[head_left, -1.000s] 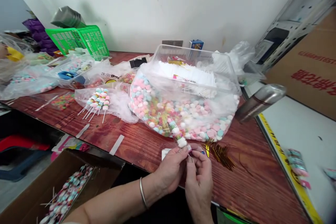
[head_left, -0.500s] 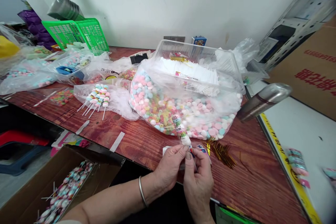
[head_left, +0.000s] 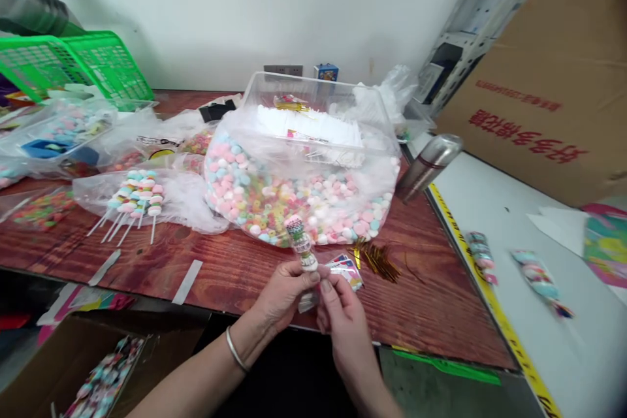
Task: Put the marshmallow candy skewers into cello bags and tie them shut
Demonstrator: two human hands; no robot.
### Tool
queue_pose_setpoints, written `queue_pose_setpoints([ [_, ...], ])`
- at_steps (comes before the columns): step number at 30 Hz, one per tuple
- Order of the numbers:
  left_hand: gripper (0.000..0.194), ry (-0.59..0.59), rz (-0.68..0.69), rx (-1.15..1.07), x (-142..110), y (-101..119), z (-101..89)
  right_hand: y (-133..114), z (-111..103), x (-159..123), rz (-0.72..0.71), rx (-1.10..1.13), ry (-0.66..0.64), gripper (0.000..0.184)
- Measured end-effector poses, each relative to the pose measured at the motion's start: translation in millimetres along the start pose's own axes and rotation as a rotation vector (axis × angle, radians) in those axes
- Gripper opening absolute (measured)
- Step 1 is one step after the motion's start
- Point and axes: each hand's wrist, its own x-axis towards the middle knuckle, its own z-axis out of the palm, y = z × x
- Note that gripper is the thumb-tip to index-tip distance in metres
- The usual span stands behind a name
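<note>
Between my hands is a marshmallow candy skewer (head_left: 300, 245) in a clear printed wrapper, tilted with its top leaning left. My left hand (head_left: 284, 294), with a bangle at the wrist, grips it just below the lowest white marshmallow. Close beside it, my right hand (head_left: 343, 307) has thumb and fingers pinched together at the gathered lower end of the wrapper. Whatever lies between those right fingertips is mostly hidden. Behind the hands are printed cards (head_left: 347, 271) and a pile of gold twist ties (head_left: 378, 260).
A large clear bag of marshmallows and ring candies (head_left: 274, 199) sits under a clear plastic bin (head_left: 382, 117). Unwrapped skewers (head_left: 140, 192) lie left. A steel flask (head_left: 431, 166) stands right, near two wrapped skewers (head_left: 539, 277). A cardboard box (head_left: 161, 353) below holds many more.
The view has turned right, so the table's things sit further left and more of the white side table shows. Both hands stay together at the wrapped skewer's lower end.
</note>
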Motion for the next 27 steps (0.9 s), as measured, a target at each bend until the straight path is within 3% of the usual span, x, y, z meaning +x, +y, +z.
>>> queue_pose_setpoints([
  [2, 0.026, 0.057, -0.007, 0.036, -1.0, -4.5, 5.0, 6.3, 2.2, -1.7, -0.179, -0.140, 0.113, 0.027],
  [3, 0.027, 0.045, -0.022, 0.046, -2.4, -6.0, 7.6, 8.7, 3.6, -3.1, -0.197, -0.145, 0.128, 0.028],
  [7, 0.028, -0.089, -0.145, 0.007, -7.4, -7.1, 15.6, 6.8, 0.9, -8.9, -0.090, -0.118, -0.017, 0.035],
  [9, 0.025, -0.089, -0.127, -0.011, -6.3, -3.9, 16.9, -3.9, -14.4, -9.4, -0.145, -0.274, -0.060, 0.034],
  [11, 0.024, -0.040, -0.031, 0.022, -2.3, 2.4, 15.9, -19.4, -42.3, -6.1, -0.339, -0.614, 0.085, 0.028],
  [13, 0.024, 0.023, 0.075, 0.135, 2.7, 10.7, 12.9, -35.3, -77.7, 2.3, -0.561, -1.100, 0.458, 0.028],
  [14, 0.025, 0.040, 0.118, 0.226, 5.1, 15.0, 11.3, -42.0, -95.4, 8.5, -0.570, -1.165, 0.575, 0.030],
  [16, 0.024, 0.037, 0.186, 0.462, 8.4, 22.4, 9.5, -51.1, -125.3, 23.2, -0.556, -1.252, 0.692, 0.028],
  [19, 0.020, -0.006, 0.347, 0.820, 10.7, 28.2, 12.8, -55.6, -148.4, 42.5, -0.509, -1.315, 0.748, 0.016],
  [23, 0.020, -0.026, 0.651, 1.115, 14.7, 25.2, 22.5, -57.5, -136.5, 41.7, -0.516, -1.276, 0.774, 0.020],
  [27, 0.027, 0.009, 0.778, 1.409, 23.9, 17.0, 28.2, -57.4, -84.6, 10.9, -0.562, -1.064, 0.744, 0.026],
])
